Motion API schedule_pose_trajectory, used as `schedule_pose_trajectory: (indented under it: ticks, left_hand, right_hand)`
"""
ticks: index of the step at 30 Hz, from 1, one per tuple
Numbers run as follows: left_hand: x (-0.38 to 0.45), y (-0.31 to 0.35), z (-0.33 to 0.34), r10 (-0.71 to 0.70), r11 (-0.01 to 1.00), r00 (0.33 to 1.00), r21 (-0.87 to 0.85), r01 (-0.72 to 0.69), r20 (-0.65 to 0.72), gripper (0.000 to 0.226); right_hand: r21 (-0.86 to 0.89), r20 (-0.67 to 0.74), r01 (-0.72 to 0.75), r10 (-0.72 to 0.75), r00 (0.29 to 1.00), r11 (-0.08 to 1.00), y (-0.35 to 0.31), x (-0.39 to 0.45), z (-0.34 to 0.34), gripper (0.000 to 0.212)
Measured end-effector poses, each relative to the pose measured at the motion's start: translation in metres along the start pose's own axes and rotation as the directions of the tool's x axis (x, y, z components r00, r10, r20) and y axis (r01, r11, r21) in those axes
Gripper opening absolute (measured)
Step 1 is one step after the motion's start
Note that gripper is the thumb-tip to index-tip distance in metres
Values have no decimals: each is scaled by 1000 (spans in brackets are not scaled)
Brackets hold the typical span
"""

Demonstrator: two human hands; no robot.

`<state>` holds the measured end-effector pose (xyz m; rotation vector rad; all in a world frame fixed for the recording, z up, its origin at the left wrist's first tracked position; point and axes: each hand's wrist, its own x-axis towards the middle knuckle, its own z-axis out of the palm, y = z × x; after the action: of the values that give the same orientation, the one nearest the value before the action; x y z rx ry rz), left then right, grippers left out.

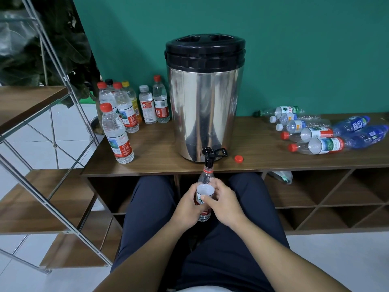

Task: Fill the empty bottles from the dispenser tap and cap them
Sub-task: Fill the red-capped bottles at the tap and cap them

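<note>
1. Fingers point(207, 200) of both hands curl round one clear bottle point(205, 189): the left hand point(187, 204) wraps its lower body from the left, the right hand point(224, 204) grips from the right with the thumb across the label.
2. That bottle is uncapped and held in front of the worktop point(160, 148) edge, above the person's lap. Its long axis runs from the hands up to the tap, mouth pointing at the black tap point(208, 157) and sitting just under its spout.
3. Whether water is flowing or how full the bottle is cannot be told.
4. A steel dispenser point(204, 108) with a black lid stands upright in the middle of the worktop, its tap overhanging the front edge.
5. A loose red cap point(239, 159) lies on the worktop just right of the dispenser's base.
6. Left of the dispenser stand capped upright bottles point(126, 110), seemingly holding clear liquid; one point(117, 134) stands nearer the front edge.
7. Right of it, well apart, lies a row of bottles on their sides point(315, 137), caps pointing left, looking empty; two are blue point(357, 131).
8. One crumpled bottle point(282, 177) lies in an open compartment under the worktop.
9. A metal-framed wooden shelf unit point(31, 102) stands at the left.
</note>
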<state>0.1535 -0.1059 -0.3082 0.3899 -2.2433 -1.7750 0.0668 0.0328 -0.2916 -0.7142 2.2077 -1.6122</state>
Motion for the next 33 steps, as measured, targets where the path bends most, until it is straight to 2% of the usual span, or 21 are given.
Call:
schedule_pose_trajectory:
  ticks: [22, 28, 33]
  left_hand:
    - [0, 2, 0, 6, 1000, 1000, -16, -6, -2, 64]
    - [-1, 2, 0, 9, 1000, 1000, -23, -9, -2, 63]
    - [-1, 3, 1, 3, 1000, 1000, -26, -4, -5, 63]
  right_hand:
    - [-35, -3, -7, 7, 1000, 999, 4, 2, 0, 51]
    - [-20, 15, -10, 10, 1000, 1000, 5, 3, 0, 59]
    - [-33, 13, -9, 9, 1000, 999, 6, 3, 0, 56]
